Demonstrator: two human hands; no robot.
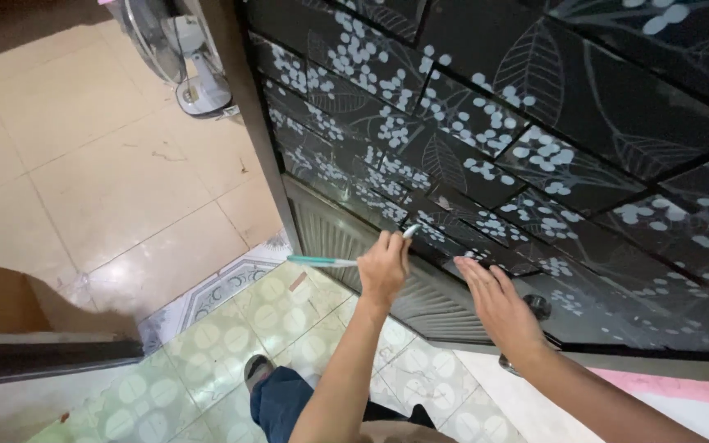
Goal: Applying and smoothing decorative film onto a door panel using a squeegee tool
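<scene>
Beige tiled floor (108, 180) (patterned nearer), standing fan (182, 57) at top

Even, fairly bright indoor light fills the frame, brightest on the pale floor tiles (108, 180) at upper left, which carry a soft sheen. The dark patterned door panel (535, 123) shows faint glare and reflections. Wide-angle distortion bends lines near the edges. A soft shadow darkens the lower left. Focus is mostly sharp throughout.
</scene>
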